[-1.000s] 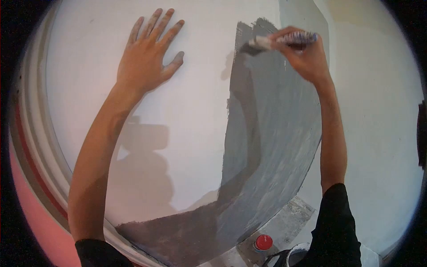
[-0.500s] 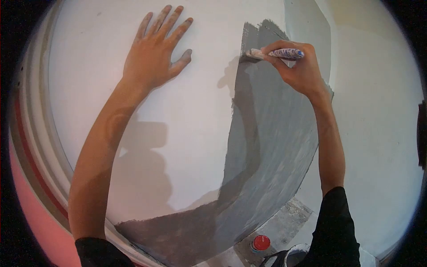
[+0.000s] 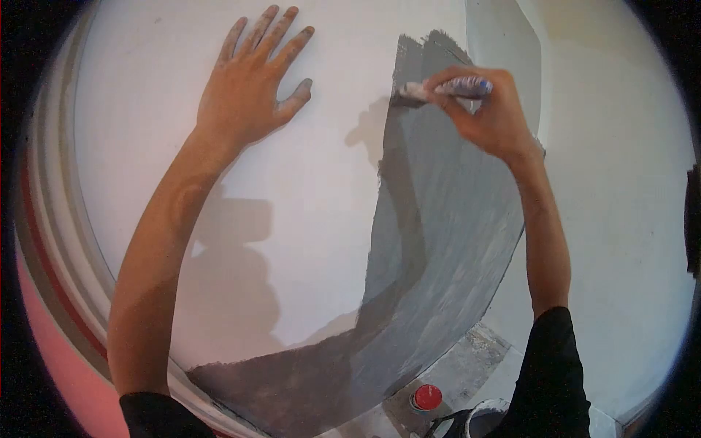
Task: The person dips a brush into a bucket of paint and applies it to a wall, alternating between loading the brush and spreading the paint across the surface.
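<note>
Far left edge: curved pale trim with a pink surface beyond it, low in the view. Left arm, black sleeve at the shoulder end, extends up the white wall. Left hand lies flat, palm against the unpainted white area, fingers spread apart and pointing up, thumb out to the right; grey smears on the fingertips. A shadow of the arm and head falls on the wall below the hand. Centre: a broad grey painted patch runs from the upper middle down to the lower left, left border uneven, brush streaks visible. Paintbrush sits at the upper left border of the grey patch, bristles touching the wall just where grey meets white, handle pointing right. Right hand grips the handle, fingers curled and pinched closed around it, with the hand over the painted area. Right forearm runs down to a black sleeve. Below, on the floor: a container with a red lid, and just right of it the rim of a bucket, partly hidden by the sleeve. Right: bare pale wall.
</note>
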Demonstrator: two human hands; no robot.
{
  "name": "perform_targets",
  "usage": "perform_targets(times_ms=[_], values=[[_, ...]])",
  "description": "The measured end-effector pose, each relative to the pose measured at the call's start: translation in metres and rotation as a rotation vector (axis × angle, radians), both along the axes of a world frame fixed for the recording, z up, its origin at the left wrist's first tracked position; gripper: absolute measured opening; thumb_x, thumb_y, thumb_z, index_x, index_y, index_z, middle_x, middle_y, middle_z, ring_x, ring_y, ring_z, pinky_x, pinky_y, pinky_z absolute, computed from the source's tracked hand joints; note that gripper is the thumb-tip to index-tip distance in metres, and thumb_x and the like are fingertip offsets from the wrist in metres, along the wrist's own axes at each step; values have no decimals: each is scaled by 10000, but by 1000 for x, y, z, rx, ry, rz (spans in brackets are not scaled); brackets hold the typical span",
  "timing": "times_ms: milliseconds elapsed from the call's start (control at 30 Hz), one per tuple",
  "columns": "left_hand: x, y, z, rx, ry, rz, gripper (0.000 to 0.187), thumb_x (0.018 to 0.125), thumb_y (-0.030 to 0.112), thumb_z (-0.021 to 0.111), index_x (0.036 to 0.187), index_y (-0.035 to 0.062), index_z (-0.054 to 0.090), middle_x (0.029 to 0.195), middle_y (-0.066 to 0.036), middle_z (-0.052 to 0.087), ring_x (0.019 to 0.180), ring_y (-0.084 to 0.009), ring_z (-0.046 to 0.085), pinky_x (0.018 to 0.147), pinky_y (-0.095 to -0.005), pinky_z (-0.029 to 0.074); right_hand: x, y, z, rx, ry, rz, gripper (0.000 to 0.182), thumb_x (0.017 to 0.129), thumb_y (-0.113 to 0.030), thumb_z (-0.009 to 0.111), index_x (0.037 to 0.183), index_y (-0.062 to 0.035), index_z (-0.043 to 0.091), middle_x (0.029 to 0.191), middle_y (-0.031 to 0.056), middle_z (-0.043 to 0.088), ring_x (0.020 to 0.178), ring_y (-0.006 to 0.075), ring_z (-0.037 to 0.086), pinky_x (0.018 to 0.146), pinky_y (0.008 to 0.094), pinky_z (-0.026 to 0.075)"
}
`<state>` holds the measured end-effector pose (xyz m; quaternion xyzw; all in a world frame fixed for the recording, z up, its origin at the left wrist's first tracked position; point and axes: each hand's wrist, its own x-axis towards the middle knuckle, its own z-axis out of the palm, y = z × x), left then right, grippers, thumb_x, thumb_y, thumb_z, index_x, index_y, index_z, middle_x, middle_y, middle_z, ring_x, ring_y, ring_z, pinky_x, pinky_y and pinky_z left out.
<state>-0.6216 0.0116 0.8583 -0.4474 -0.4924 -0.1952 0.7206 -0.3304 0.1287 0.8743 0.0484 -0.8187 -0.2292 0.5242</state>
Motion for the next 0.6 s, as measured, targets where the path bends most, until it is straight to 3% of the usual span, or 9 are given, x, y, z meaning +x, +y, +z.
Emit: perform_targets(times_ms=[267, 367, 467, 600], values=[[-1, 2, -1, -10, -58, -6, 640, 919, 416, 568, 1505, 290, 343, 1603, -19, 253, 1480, -225, 217, 1228, -473, 133, -23, 11, 21, 113, 161, -122, 96, 831, -35, 729, 927, -35, 737, 847, 78, 743, 731, 158, 695, 671, 281, 540], [-1, 1, -2, -8, -63, -3, 642, 918, 420, 570, 1504, 291, 343, 1601, -17, 258, 1478, -223, 224, 1228, -472, 135, -28, 21, 38, 216, 206, -62, 95, 854, -105, 714, 934, -73, 753, 852, 114, 736, 726, 254, 710, 664, 318, 560], [1, 0, -2, 6, -40, -6, 644, 916, 416, 573, 1504, 286, 345, 1599, -17, 263, 1476, -224, 230, 1228, -466, 138, -18, 5, 25, 200, 213, -8, 83, 858, -103, 718, 919, -54, 746, 848, 110, 739, 763, 229, 723, 700, 319, 572], [-3, 0, -1, -2, -25, -49, 642, 915, 405, 575, 1501, 276, 349, 1599, -16, 263, 1475, -223, 232, 1229, -455, 143, 1, -6, -4, -172, 25, 59, 78, 861, -94, 725, 913, -38, 740, 840, 79, 740, 801, 170, 714, 780, 313, 572]])
